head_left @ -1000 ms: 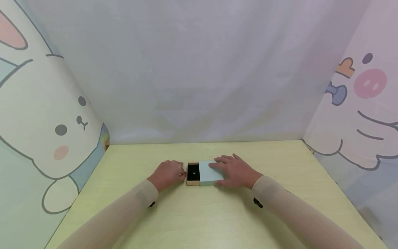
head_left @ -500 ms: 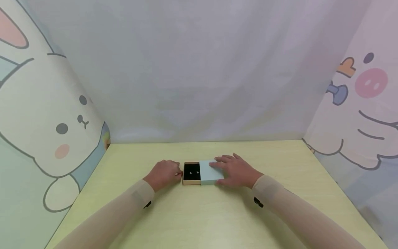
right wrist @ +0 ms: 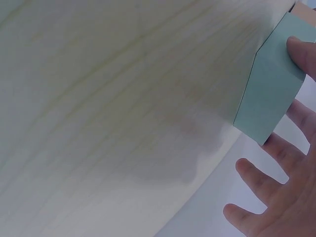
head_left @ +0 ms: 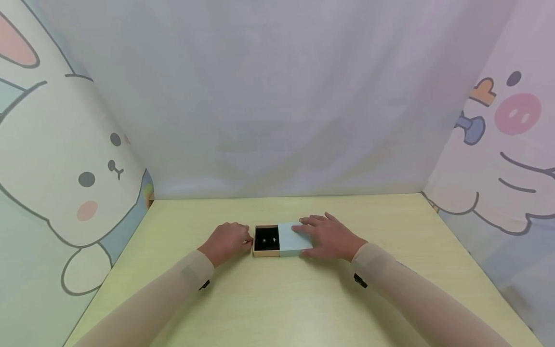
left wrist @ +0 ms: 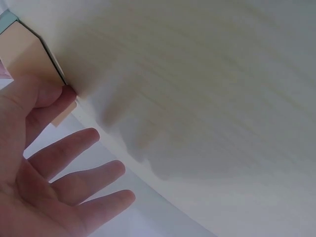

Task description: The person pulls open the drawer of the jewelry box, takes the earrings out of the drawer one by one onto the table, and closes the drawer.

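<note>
On the pale yellow wood-grain table [head_left: 277, 299], a flat, light-blue rectangular sleeve [head_left: 291, 237] sits with its peach-coloured tray [head_left: 266, 253] partly out to the left, two small silvery star-shaped pieces [head_left: 264, 240] on the black lining [head_left: 267, 233]. The left hand [head_left: 226, 242] pinches at the tray's outer end, thumb against forefinger; the right hand [head_left: 333, 238] grips the sleeve, fingers spread.

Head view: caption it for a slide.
Left hand at a partly open tray, right hand on its pale blue cover, two tiny star shapes on black lining.
</note>
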The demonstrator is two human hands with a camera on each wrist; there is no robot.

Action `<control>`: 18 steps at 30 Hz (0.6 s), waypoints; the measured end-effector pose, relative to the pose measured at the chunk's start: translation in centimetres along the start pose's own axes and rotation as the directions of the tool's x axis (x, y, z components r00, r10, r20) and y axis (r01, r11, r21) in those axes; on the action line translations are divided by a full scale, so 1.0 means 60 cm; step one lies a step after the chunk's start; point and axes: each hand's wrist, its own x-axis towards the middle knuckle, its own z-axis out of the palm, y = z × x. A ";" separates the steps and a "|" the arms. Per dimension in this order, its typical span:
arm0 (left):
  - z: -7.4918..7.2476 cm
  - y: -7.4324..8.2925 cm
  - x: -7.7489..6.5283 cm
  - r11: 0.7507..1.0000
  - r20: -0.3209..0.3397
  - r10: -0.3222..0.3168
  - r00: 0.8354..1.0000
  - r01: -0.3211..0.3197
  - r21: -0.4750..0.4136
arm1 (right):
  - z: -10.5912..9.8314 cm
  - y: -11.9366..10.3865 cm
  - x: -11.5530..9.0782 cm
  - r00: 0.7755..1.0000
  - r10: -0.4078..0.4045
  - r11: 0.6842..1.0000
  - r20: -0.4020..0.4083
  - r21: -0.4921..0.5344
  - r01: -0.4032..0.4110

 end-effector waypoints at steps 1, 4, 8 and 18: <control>0.000 0.000 0.000 1.000 0.001 0.000 1.000 0.000 -0.001 | 0.000 0.000 0.000 1.000 0.000 1.000 0.000 0.000 0.000; -0.001 0.001 0.000 1.000 0.003 -0.003 1.000 0.003 -0.007 | 0.001 0.001 0.001 1.000 0.003 1.000 0.000 0.003 -0.003; -0.002 0.004 0.000 1.000 0.014 -0.025 1.000 0.025 -0.017 | 0.002 0.001 0.000 1.000 -0.001 1.000 -0.006 0.002 0.001; -0.011 0.007 0.000 0.987 0.073 -0.123 0.990 0.130 -0.093 | -0.003 -0.003 -0.001 1.000 -0.004 1.000 -0.005 0.003 0.004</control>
